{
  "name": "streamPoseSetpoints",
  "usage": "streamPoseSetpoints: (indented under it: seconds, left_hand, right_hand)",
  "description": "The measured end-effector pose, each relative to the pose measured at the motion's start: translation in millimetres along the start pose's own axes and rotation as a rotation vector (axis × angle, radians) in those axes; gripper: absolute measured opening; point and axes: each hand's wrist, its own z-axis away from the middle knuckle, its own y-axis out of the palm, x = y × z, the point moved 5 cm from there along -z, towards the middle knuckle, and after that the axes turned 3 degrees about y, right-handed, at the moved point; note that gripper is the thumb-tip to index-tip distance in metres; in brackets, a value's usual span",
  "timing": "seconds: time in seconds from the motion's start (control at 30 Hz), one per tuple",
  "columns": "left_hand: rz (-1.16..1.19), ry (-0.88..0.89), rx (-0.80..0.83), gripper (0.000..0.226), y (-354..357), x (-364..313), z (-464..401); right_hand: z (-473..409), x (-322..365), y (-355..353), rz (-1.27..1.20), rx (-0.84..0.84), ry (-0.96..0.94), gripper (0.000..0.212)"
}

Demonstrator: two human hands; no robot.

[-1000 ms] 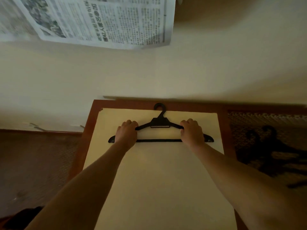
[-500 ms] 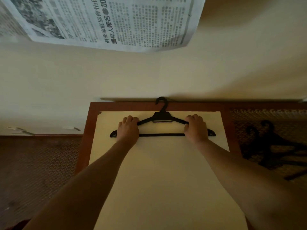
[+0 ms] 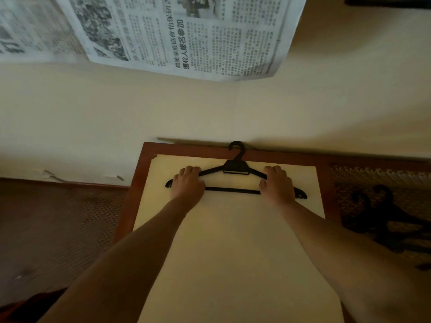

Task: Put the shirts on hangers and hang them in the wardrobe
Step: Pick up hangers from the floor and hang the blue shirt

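Hanger: a black hanger [image 3: 235, 170] lies flat at the far end of a cream sheet [image 3: 233, 252], its hook over the sheet's red-brown frame [image 3: 137, 183], near the wall [image 3: 210, 108].
Hands: the left hand [image 3: 187, 185] is curled over the hanger's left shoulder, the right hand [image 3: 277, 184] over its right; both grip it.
Handling: thin moulded plastic by the look of it, so likely light and stiff, with some flex at the arms; smooth, and apt to slide on the sheet.
Where to hold: the two shoulders, as now, or the neck under the hook for one-handed carrying.
Shirts: none in view; no wardrobe either.
Around: spare dark hangers [image 3: 382, 215] sit in a heap on a woven mat [image 3: 363, 178] at right; a newspaper [image 3: 177, 33] hangs on the wall above.
In the way: nothing crowds the hanger; the hook's tip lies close to the wall and could catch there.
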Motion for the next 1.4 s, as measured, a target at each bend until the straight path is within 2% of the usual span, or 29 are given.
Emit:
streamPoseSetpoints:
  seconds: [0.27, 0.57, 0.67, 0.9, 1.07, 1.27, 1.4]
  left_hand:
    - [0.047, -0.209, -0.097, 0.045, -21, 44, 91]
    - [0.141, -0.614, -0.238, 0.037, -33, 157, 262]
    - [0.177, -0.756, -0.305, 0.040, -34, 196, 329]
    - [0.279, -0.944, -0.352, 0.040, -14, 286, 492]
    - [0.334, -1.121, -0.382, 0.042, 3, 345, 594]
    - [0.445, -1.289, -0.402, 0.035, 30, 412, 660]
    - [0.543, -1.414, -0.420, 0.041, 50, 462, 681]
  right_hand:
    - [37, 80, 8, -0.081, 0.026, -0.262, 0.043]
    - [152, 242, 55, 0.047, 0.205, -0.673, 0.037]
    - [207, 295, 78, 0.047, 0.280, -0.788, 0.043]
    - [352, 401, 141, 0.101, 0.438, -1.033, 0.049]
    - [437, 464, 188, 0.112, 0.512, -1.173, 0.040]
    - [489, 533, 246, 0.153, 0.571, -1.317, 0.028]
    - [500, 579, 306, 0.252, 0.639, -1.392, 0.042]
